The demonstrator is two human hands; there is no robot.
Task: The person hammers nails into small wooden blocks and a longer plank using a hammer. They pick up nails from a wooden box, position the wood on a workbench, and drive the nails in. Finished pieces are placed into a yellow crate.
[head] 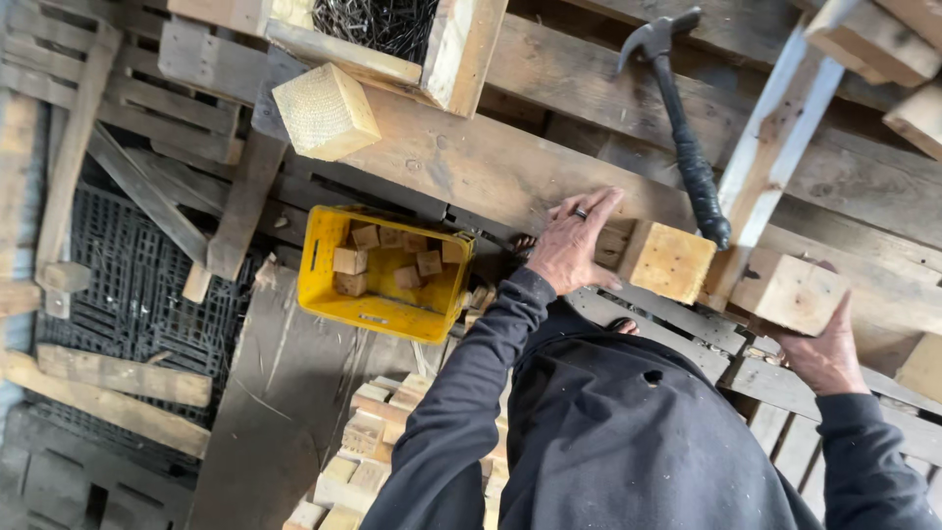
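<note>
My left hand [574,240], a ring on one finger, lies flat with fingers spread on a long wooden plank [461,162]. It touches the left side of a square wooden block [669,261] and grips nothing. My right hand [826,355] holds another pale wooden block [791,291] from below, at the right end of the planks. A black claw hammer [685,137] lies on the boards between the two hands, head away from me. A narrow pale slat [765,162] runs upright beside it.
A yellow plastic crate [329,294] with several small wood blocks sits to the left. Further up stands a wooden box of dark nails [378,25], with a loose block [324,110] beside it. Stacked cut blocks [368,461] lie below. Pallets and black plastic grids cover the left side.
</note>
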